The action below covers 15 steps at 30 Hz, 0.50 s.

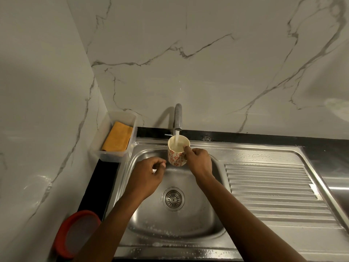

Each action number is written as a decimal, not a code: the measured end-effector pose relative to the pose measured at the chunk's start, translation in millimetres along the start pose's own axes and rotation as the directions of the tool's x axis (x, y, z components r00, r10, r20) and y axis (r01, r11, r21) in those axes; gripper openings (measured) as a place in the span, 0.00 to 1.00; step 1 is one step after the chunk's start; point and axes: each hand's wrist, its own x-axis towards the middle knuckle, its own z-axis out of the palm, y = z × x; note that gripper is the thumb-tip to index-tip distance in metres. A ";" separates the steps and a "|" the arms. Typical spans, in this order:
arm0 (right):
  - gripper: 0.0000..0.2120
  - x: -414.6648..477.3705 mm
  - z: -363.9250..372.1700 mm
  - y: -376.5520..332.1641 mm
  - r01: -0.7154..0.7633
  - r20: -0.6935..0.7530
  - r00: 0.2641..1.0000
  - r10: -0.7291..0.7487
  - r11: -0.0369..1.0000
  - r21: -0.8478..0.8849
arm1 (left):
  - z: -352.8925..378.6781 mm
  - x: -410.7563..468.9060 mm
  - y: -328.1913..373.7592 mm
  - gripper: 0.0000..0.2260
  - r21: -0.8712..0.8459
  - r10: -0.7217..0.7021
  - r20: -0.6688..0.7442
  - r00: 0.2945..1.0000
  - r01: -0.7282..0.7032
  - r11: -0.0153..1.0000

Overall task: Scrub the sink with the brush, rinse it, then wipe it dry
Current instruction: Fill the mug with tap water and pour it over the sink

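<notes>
Sink (170,224) lies below right grip (200,163), which pinches mug (175,157) under tap (178,118).

The steel sink (188,229) is wet, with flecks of foam along its near wall and a round strainer (173,199) in the middle of its floor. At the sink's back, a white mug (175,157) with red flowers is held upright under the running tap (177,118). A folded orange cloth (117,137) lies in a clear tub (113,158) beside the sink's back left corner.
</notes>
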 end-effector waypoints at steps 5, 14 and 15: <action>0.19 1.8 -1.0 0.3 0.003 0.002 1.000 -0.003 1.000 -0.012 | 0.6 0.5 1.3 0.06 0.002 0.000 0.003 1.000 0.000 1.000; 0.20 1.7 -1.8 -3.1 0.012 0.004 1.000 -0.012 1.000 -0.019 | 1.1 -0.4 0.1 0.06 0.012 -0.002 0.002 1.000 0.002 1.000; 0.20 1.3 -2.0 -3.4 0.015 0.004 1.000 -0.014 1.000 -0.021 | 1.2 -0.7 0.1 0.07 0.009 -0.005 0.003 1.000 0.005 1.000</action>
